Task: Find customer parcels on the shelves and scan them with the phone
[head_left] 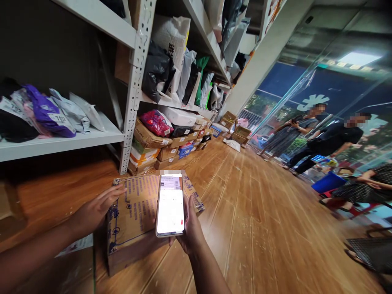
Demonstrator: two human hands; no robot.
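in the head view, the right hand [192, 223] grips a phone [170, 208], its thumb along the phone's right edge and its fingers mostly hidden behind. the lit screen faces up, with a label picture across its top and white below. the phone is above a cardboard carton [134, 208], over the right part of its top; the carton is printed with blue characters. the left hand [102, 204] is loosely open, fingers stretched out and close together, at the carton's left edge near the far left corner; whether the fingertips press on it i cannot tell.

the carton is low over the wooden floor [245, 228], near the foot of the white rack post [130, 118]. on the left shelf [101, 141], a purple bag [47, 110] lies among other bags, towards the right end. beyond the post, stacked parcels [167, 141] line the rack's bottom edge. at the floor's far right side, two people [294, 126] stand by the glass, near a blue bin [328, 182].
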